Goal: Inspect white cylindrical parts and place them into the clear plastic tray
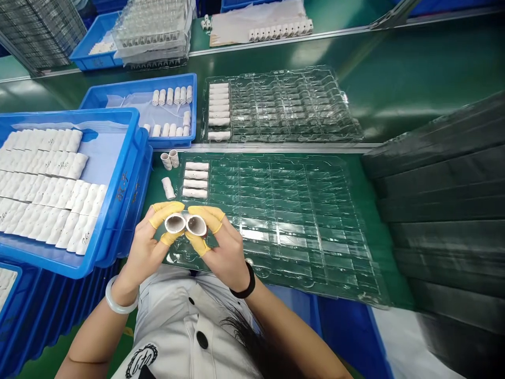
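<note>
At a green-topped workbench (379, 118), the head-worn camera looks down on a person's left hand (148, 252) and right hand (224, 247), raised over a clear plastic tray (276, 184). Yellow finger cots (163, 213) cover thumbs and forefingers as each hand pinches one of two short white tubes (183, 215), their open ends tilted up toward the camera, grey bores showing, rims touching. The other fingers curl loosely behind them. A pale bangle (118, 300) circles the left wrist, a black wristband (246, 281) the right. Four white tubes (196, 180) lie side by side in the near tray's left column; most of its pockets hold no tube so far. Just beside that tray, two tubes (169, 159) stand together and another (168, 188) lies alone. Beyond, a second clear tray (284, 105) has a single filled column of tubes along its left side. A blue crate (134, 158) at left holds rows of tubes, many still waiting in rows, and a smaller blue bin (138, 87) holds more. A stack of dark trays (434, 210) rises at right.
</note>
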### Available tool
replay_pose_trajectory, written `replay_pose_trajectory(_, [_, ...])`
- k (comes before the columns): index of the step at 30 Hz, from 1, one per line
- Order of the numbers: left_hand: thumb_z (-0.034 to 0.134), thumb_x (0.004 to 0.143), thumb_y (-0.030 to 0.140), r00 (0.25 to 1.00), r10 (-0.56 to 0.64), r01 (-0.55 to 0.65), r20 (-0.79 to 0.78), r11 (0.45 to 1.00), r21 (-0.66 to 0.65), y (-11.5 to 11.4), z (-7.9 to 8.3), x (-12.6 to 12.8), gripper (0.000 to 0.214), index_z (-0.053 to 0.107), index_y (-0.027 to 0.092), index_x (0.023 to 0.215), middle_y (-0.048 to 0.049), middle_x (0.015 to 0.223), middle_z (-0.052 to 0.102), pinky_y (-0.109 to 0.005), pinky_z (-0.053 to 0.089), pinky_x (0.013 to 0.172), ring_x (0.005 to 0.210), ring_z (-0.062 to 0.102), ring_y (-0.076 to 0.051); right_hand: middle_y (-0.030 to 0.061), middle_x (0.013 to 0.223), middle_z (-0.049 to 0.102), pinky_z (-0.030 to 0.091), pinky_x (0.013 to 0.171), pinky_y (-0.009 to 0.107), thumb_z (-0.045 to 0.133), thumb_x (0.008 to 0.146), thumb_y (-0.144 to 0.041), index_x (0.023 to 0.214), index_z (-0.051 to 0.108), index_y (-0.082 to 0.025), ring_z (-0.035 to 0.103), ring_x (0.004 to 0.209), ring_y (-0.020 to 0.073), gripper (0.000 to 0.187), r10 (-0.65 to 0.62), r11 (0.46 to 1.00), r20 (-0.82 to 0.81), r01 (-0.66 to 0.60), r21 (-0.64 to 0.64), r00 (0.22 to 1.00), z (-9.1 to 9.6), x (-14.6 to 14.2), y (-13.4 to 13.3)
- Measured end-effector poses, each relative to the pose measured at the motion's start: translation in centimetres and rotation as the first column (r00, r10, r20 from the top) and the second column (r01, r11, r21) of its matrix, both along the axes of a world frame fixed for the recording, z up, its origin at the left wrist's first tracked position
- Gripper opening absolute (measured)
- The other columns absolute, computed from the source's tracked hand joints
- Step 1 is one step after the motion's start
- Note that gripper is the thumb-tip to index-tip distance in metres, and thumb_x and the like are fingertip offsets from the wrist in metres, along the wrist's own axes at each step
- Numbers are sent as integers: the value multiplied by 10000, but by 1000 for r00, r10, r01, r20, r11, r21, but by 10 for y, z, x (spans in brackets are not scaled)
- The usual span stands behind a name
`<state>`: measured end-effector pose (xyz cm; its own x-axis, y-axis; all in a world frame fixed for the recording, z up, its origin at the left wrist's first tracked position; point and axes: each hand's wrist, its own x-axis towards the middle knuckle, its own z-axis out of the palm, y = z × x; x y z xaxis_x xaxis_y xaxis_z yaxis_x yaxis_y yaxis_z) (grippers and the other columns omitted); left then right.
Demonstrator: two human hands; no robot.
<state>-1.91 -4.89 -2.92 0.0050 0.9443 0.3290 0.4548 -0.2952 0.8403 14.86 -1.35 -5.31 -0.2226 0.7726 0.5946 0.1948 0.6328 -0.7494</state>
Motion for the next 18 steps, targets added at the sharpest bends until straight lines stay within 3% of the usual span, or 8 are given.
replay_pose_trajectory(7, [643, 932, 220, 999, 27, -26, -25, 1000, 12, 2, 1, 3, 295, 661, 248, 1226, -86, 1184, 688, -366, 539, 970, 1118, 637, -223, 87, 1152, 684, 606, 883, 360, 628, 924, -140, 1322, 594, -277, 691, 1033, 213, 422, 0, 1000, -1, 0, -1, 1000, 0, 2, 0])
replay_pose_trajectory(18, [629, 945, 248, 989, 55, -48, -136, 997, 52, 4, 5, 2, 309, 644, 242, 1253, -89, 1199, 670, -370, 536, 972, 1125, 627, -223, 97, 1132, 693, 601, 896, 365, 622, 934, -154, 1291, 603, -248, 692, 1035, 213, 369, -22, 1000, 22, 22, 19, 1000, 2, -1, 1])
